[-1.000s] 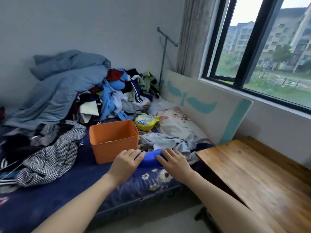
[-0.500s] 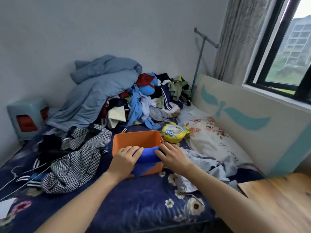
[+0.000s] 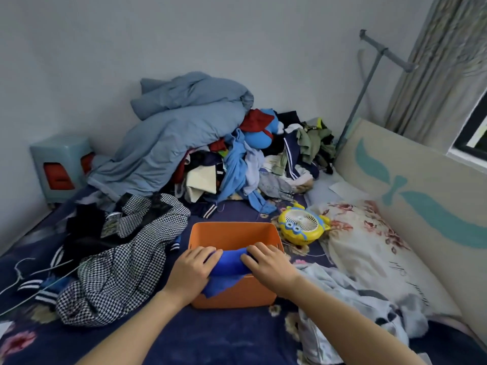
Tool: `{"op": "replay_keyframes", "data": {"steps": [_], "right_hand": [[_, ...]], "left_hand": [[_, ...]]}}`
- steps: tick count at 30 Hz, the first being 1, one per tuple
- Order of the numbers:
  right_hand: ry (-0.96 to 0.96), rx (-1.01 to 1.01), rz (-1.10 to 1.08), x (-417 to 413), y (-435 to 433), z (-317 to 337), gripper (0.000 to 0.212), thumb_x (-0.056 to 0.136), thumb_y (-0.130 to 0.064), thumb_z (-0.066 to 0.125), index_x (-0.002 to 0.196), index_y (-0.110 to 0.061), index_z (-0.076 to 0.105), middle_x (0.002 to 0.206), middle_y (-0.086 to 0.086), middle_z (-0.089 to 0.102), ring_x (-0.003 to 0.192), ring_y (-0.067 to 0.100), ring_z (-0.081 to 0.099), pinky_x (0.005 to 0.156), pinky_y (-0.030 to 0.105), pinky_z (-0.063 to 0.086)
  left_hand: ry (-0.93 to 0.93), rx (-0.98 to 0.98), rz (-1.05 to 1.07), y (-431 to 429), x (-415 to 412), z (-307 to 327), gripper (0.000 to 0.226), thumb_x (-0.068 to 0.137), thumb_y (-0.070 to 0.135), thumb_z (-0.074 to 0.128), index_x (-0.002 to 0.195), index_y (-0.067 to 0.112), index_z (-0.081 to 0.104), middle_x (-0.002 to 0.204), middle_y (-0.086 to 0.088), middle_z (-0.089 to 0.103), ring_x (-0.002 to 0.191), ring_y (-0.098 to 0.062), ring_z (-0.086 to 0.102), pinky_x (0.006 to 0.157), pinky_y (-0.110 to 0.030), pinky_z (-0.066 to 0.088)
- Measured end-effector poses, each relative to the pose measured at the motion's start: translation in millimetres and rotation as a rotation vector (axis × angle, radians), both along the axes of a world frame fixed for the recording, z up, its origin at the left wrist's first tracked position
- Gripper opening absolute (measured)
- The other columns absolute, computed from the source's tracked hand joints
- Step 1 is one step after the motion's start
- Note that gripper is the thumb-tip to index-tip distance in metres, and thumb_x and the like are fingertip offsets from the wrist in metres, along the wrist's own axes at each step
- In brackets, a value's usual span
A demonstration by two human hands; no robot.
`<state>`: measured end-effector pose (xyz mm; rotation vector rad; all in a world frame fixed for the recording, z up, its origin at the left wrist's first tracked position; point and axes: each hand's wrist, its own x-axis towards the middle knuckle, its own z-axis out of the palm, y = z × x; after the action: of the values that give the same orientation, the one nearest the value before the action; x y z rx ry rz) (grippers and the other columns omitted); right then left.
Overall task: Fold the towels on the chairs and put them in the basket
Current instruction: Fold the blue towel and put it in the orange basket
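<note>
The blue towel (image 3: 228, 262) lay over the near rim of the orange basket (image 3: 232, 233), between both hands. The left hand (image 3: 191, 270) and right hand (image 3: 266, 264) each curled round one end (a corner hung down outside). A second before, it was on the bed (image 3: 224, 335), right of the basket. The basket's bottom was hidden.

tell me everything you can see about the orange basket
The orange basket is a rectangular, open-topped bin, seemingly smooth plastic, with rounded corners. It stands upright on the dark floral bedsheet. A folded blue towel drapes over its near rim, gripped by the left hand and right hand.
</note>
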<state>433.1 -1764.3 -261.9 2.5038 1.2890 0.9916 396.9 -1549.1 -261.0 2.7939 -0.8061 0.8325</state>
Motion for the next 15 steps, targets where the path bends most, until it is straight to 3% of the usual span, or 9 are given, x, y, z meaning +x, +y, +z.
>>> {"op": "replay_keyframes", "data": {"steps": [6,8,10,12,15], "right_hand": [[0.139,-0.034,-0.105,71,49,-18,0.051,0.048,-0.014,0.082,0.088,-0.014,0.051,0.074,0.002,0.061,0.059,0.021,0.056,0.045,0.024,0.038],[0.212,-0.042,-0.160,90,63,-16,0.045,0.047,-0.012,0.083,0.085,-0.013,0.059,0.074,0.004,0.062,0.059,0.022,0.058,0.043,0.023,0.041],[0.281,-0.073,-0.213,107,76,-18,0.040,0.046,-0.013,0.084,0.082,-0.012,0.067,0.075,0.004,0.063,0.059,0.023,0.059,0.043,0.024,0.043],[0.329,-0.087,-0.264,121,85,-19,0.041,0.044,-0.015,0.085,0.082,-0.013,0.068,0.074,0.004,0.063,0.059,0.023,0.059,0.043,0.022,0.043],[0.366,-0.055,-0.346,139,88,-19,0.040,0.045,-0.016,0.086,0.081,-0.012,0.068,0.073,0.004,0.063,0.059,0.023,0.059,0.043,0.020,0.042]], "left_hand": [[0.049,-0.002,-0.059,48,85,-17,0.044,0.063,0.010,0.036,0.083,0.008,0.075,0.078,-0.003,0.072,0.064,-0.017,0.069,0.052,-0.021,0.052],[0.074,0.008,-0.082,61,110,-19,0.041,0.063,0.009,0.039,0.082,0.009,0.075,0.077,-0.003,0.071,0.063,-0.017,0.068,0.051,-0.020,0.052],[0.086,0.006,-0.124,76,134,-23,0.031,0.058,0.007,0.057,0.084,0.009,0.075,0.078,-0.002,0.071,0.063,-0.018,0.068,0.051,-0.019,0.051],[0.150,0.038,-0.161,86,160,-29,0.049,0.037,0.004,0.081,0.086,0.010,0.074,0.079,-0.002,0.071,0.065,-0.017,0.068,0.052,-0.019,0.051],[0.210,0.094,-0.173,85,193,-36,0.062,0.026,0.009,0.089,0.086,0.012,0.075,0.081,0.001,0.072,0.067,-0.014,0.069,0.054,-0.019,0.053]]}}
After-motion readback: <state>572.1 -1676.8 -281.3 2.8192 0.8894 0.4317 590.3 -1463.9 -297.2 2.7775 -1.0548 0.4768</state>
